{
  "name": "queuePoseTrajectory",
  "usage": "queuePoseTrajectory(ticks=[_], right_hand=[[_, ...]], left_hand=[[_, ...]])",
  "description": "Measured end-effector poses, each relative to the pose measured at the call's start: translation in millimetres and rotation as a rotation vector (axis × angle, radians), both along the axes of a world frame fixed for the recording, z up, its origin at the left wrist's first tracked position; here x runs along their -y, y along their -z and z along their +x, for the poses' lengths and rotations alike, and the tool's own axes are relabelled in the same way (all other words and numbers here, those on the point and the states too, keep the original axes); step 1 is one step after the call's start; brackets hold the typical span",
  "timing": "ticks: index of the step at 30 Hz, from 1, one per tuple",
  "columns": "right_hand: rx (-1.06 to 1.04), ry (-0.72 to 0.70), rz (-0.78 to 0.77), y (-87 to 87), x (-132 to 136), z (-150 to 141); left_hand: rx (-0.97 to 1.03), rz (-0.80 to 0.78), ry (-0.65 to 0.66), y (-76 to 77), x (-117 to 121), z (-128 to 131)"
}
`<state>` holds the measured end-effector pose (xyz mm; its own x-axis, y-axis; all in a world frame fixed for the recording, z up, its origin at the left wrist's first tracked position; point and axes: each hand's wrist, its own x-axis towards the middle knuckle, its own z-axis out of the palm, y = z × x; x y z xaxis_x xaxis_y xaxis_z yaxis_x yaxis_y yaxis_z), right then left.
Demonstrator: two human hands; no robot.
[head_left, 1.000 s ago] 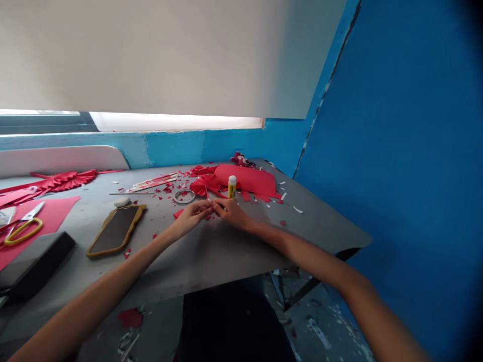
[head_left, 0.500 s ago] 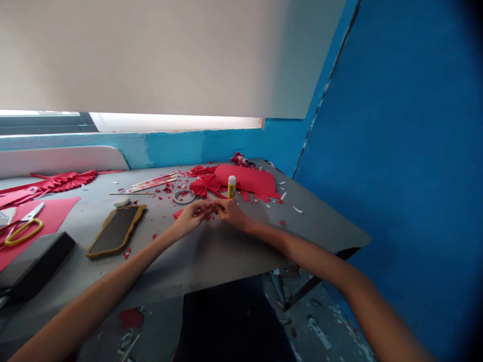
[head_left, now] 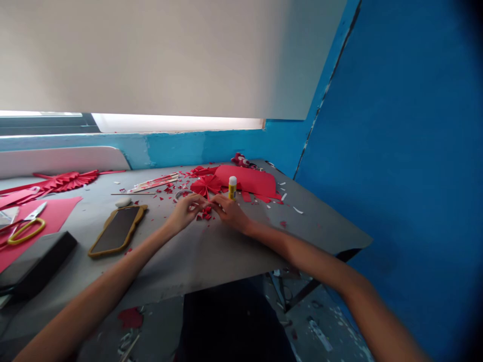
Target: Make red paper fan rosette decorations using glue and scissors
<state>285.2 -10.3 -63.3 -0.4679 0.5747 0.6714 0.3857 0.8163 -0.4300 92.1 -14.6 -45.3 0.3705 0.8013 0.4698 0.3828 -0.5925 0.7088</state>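
My left hand [head_left: 185, 211] and my right hand [head_left: 231, 213] meet over the grey table, thumbs and fingertips pinched together. Whatever lies between the fingers is too small to make out. Small red paper scraps [head_left: 206, 214] lie just below the fingertips. Right behind the hands is a pleated red paper fan [head_left: 206, 184]. A yellow glue stick with a white cap [head_left: 232, 188] stands upright beyond my right hand. A roll of tape [head_left: 180, 194] lies behind my left hand, partly covered by it.
A phone in a yellow case [head_left: 117, 230], scissors [head_left: 28, 230] and a dark box [head_left: 37, 264] are on the left. Red paper [head_left: 247, 179], thin sticks [head_left: 154, 182] and a small plush toy [head_left: 240, 160] lie toward the back. A blue wall [head_left: 400, 166] bounds the right side.
My left hand has shifted slightly left and up, now covering more of the tape roll. Red scraps beneath the fingertips show more. Both hands stay pinched together.
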Motion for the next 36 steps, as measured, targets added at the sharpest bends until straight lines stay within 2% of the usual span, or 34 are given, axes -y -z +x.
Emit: queuePoseTrajectory(ticks=[4,7,11,15,17,20,28,36], right_hand=[[-0.113,-0.036,-0.003,-2.8,-2,4],[-0.170,-0.034,-0.021,-4.5,-3,7],[-0.132,-0.051,-0.051,-1.8,-6,9],[-0.110,-0.072,-0.095,2.7,-9,7],[-0.130,-0.080,-0.100,3.6,-10,6],[-0.150,-0.088,-0.105,3.6,-10,5],[-0.113,-0.055,-0.106,6.6,-10,5],[-0.055,-0.013,-0.080,4.9,-7,4]], left_hand=[[-0.040,-0.020,0.020,-11.5,-8,-16],[-0.031,-0.077,-0.083,-15.1,-18,-38],[-0.087,-0.210,-0.171,-7.6,-35,-77],[-0.346,-0.291,-0.228,5.3,-45,-98],[-0.426,-0.280,-0.261,9.9,-48,-99],[-0.448,-0.288,-0.244,11.8,-49,-95],[-0.474,-0.234,-0.129,-2.5,-47,-89],[-0.496,-0.126,-0.212,-8.3,-47,-92]])
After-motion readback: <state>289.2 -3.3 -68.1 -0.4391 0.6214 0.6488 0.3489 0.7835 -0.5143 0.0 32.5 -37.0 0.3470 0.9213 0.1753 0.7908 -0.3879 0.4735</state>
